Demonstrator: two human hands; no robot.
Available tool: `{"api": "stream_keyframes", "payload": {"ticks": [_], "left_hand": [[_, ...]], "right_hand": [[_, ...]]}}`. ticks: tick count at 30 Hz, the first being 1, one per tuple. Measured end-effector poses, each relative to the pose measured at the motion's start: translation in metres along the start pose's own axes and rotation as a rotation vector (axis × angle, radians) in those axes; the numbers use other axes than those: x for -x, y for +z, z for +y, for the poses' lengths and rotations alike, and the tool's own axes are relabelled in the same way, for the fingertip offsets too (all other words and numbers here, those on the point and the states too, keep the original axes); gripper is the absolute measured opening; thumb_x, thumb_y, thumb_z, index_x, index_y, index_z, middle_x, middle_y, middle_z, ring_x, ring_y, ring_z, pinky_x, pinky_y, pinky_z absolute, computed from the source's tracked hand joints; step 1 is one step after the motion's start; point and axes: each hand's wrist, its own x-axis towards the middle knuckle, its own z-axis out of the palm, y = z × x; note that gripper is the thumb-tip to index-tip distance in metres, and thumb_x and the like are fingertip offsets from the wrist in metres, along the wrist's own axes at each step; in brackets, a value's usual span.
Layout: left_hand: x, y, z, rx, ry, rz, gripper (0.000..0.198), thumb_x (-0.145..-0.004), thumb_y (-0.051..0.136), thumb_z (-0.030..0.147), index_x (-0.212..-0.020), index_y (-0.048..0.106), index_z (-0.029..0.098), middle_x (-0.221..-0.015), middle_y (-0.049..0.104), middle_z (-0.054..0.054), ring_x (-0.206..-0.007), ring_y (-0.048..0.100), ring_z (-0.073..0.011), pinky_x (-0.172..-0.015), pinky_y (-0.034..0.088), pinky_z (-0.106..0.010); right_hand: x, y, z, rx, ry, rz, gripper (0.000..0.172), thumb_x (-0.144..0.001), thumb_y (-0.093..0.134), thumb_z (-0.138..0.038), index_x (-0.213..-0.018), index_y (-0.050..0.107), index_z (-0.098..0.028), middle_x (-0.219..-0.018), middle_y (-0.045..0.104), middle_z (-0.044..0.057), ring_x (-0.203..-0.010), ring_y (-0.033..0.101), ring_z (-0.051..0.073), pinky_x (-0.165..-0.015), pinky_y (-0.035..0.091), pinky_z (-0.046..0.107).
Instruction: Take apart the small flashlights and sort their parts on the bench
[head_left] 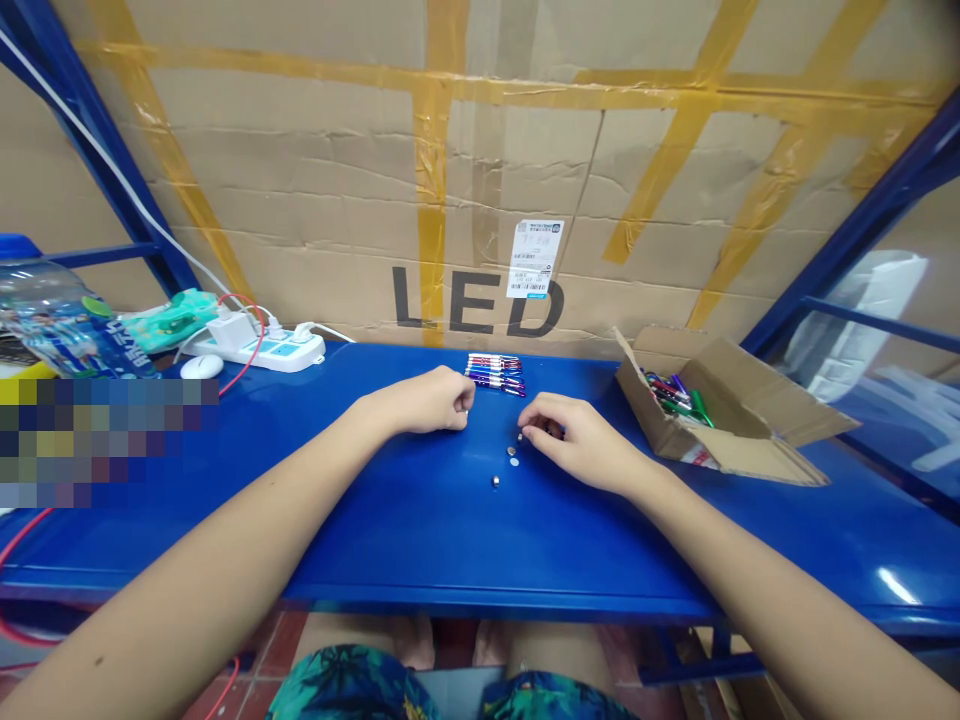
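Observation:
My left hand [435, 400] rests on the blue table [420, 530] with its fingers curled into a loose fist; something small and silvery shows at its fingertips, too small to name. My right hand [570, 438] lies beside it, fingers pinched together over a tiny metal part [520, 437]. Two more small round metal pieces [512, 457] lie on the table just in front of my hands. A row of several small pens or laser pointers [495, 372] lies just beyond my hands.
An open cardboard box [712, 420] with several coloured pens stands at the right. A white power strip [259, 347], a white mouse [201, 366] and a water bottle [67, 325] sit at the left. A taped cardboard wall [480, 200] backs the table.

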Motion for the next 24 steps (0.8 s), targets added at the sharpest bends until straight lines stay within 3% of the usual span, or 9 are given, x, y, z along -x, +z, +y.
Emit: {"api": "stream_keyframes", "payload": {"ticks": [3,7,12,16,20,24], "left_hand": [[0.0,-0.007,-0.01,0.078,-0.034,0.078,0.014,-0.069,0.057,0.017,-0.082,0.063,0.02,-0.077,0.069,-0.001,-0.066,0.063,-0.0156,-0.057,0.045,-0.025],[0.002,-0.014,-0.024,0.118,-0.085,0.154,0.014,-0.067,0.057,0.015,-0.08,0.061,0.018,-0.071,0.066,0.0,-0.058,0.059,-0.0135,-0.054,0.044,-0.025],[0.001,-0.015,-0.033,0.264,-0.125,0.217,0.018,-0.066,0.058,0.012,-0.083,0.062,0.016,-0.072,0.065,0.001,-0.052,0.057,-0.011,-0.052,0.046,-0.024],[0.0,-0.015,-0.035,0.289,-0.147,0.251,0.019,-0.065,0.058,0.01,-0.082,0.063,0.015,-0.071,0.065,0.001,-0.052,0.058,-0.0106,-0.053,0.047,-0.023],[0.002,-0.013,-0.033,0.319,-0.117,0.253,0.017,-0.066,0.058,0.01,-0.082,0.063,0.015,-0.071,0.065,0.0,-0.056,0.06,-0.0117,-0.055,0.048,-0.024],[-0.011,-0.018,0.001,0.411,-0.015,0.286,0.016,-0.071,0.06,0.014,-0.086,0.065,0.013,-0.072,0.065,-0.002,-0.057,0.058,-0.0113,-0.055,0.048,-0.025]], "right_hand": [[-0.012,0.006,-0.005,0.041,-0.041,-0.007,0.011,-0.088,0.057,-0.015,-0.085,0.067,-0.018,-0.085,0.067,0.004,-0.078,0.06,0.017,-0.075,0.048,0.03],[-0.046,0.025,-0.02,0.156,-0.142,-0.15,0.012,-0.091,0.06,-0.02,-0.096,0.07,-0.017,-0.096,0.069,0.008,-0.092,0.063,0.02,-0.086,0.046,0.033],[-0.081,0.052,-0.029,0.285,-0.212,-0.296,0.014,-0.09,0.057,-0.013,-0.088,0.071,-0.014,-0.096,0.068,0.011,-0.088,0.061,0.019,-0.079,0.044,0.029],[-0.083,0.055,-0.029,0.258,-0.192,-0.311,0.013,-0.086,0.057,-0.011,-0.082,0.069,-0.015,-0.088,0.069,0.008,-0.081,0.06,0.017,-0.073,0.043,0.026],[-0.065,0.022,-0.032,0.107,-0.086,-0.235,0.012,-0.078,0.058,-0.008,-0.078,0.067,-0.015,-0.075,0.068,0.003,-0.067,0.058,0.013,-0.063,0.042,0.023],[-0.028,-0.052,-0.024,0.104,0.047,0.009,0.011,-0.077,0.059,-0.013,-0.083,0.068,-0.016,-0.074,0.067,0.001,-0.066,0.058,0.013,-0.063,0.043,0.024]]}}
